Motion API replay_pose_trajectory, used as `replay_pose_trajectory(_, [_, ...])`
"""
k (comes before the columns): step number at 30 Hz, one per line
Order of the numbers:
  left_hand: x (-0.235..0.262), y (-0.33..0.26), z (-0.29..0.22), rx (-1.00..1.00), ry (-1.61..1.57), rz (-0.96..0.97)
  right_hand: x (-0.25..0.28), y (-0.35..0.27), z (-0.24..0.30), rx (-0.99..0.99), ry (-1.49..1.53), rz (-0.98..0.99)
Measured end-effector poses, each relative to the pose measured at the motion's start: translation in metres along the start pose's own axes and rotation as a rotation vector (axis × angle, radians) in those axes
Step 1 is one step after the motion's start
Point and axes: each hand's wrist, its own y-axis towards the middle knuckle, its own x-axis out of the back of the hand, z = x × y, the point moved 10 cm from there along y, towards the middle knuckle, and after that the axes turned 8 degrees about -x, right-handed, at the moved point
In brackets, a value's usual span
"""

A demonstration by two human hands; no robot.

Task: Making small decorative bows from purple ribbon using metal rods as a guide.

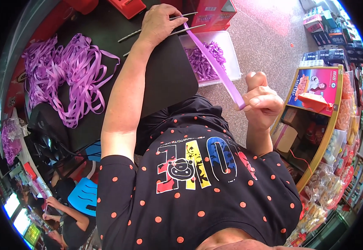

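A purple ribbon (213, 61) is stretched taut between my two hands, slanting down to the right. At the far edge of the dark table, my left hand (159, 24) is closed on its upper end. Two thin metal rods (192, 28) pass beneath that hand and stick out on both sides. The ribbon's lower end is pinched in the curled fingers of my right hand (261, 100), out over the floor. Left of my forearm, a large heap of looped purple ribbon (66, 77) lies on the table (164, 77). Below the stretched strip stands a white plastic bin (234, 68) holding purple pieces (204, 62).
A red carton (214, 14) and a red box-like object (127, 7) are at the far side. To the right stands a gold-framed display case (315, 154) beside bagged goods. A blue chair back (83, 196) is at lower left, near another person's arm (75, 214).
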Motion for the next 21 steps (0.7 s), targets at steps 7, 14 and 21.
replay_pose_trajectory(7, [-0.001, -0.002, 0.005, 0.002, -0.021, -0.054, 0.001, 0.054, 0.008, 0.118, -0.021, 0.072])
replay_pose_trajectory(14, [0.0, -0.002, 0.009, 0.025, -0.126, -0.086, -0.021, 0.166, -0.007, 0.072, 0.056, 0.145])
replay_pose_trajectory(21, [0.001, -0.002, 0.012, 0.032, -0.152, -0.073, -0.048, 0.27, -0.113, -0.267, 0.115, 0.195])
